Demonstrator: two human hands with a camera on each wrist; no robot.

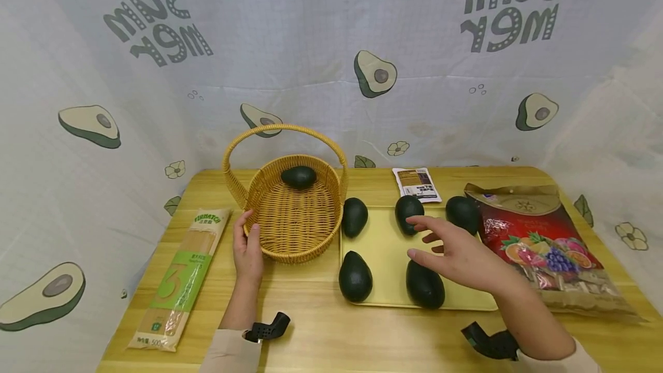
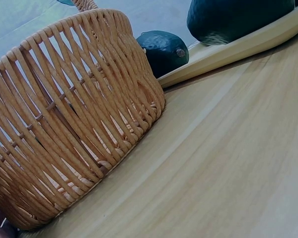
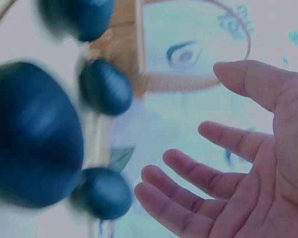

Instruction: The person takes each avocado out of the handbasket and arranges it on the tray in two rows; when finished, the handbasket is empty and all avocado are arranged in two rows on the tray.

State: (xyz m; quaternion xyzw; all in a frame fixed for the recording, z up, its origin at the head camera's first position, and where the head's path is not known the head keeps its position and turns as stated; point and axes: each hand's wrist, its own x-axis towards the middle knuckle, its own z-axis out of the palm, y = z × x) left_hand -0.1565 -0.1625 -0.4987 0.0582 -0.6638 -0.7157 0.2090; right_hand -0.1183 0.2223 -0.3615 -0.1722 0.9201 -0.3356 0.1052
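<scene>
Both hands are out over the desk [image 1: 311, 315]: the left hand [image 1: 247, 252] grips the near rim of the wicker basket [image 1: 290, 212], which holds one avocado [image 1: 298, 177]. Her right hand [image 1: 456, 252] hovers with fingers spread, holding nothing, above the yellow tray [image 1: 385, 246] with five avocados.

table [image 1: 321, 327]: wood | on it: basket [image 1: 292, 229], tray [image 1: 385, 246], pasta pack [image 1: 181, 278], candy bag [image 1: 544, 246], sachet [image 1: 416, 184]

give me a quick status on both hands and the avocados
Left hand holds the woven yellow wicker basket rim. Right hand open, empty, above the pale yellow tray. One dark green avocado in basket. Nothing in the way.
</scene>
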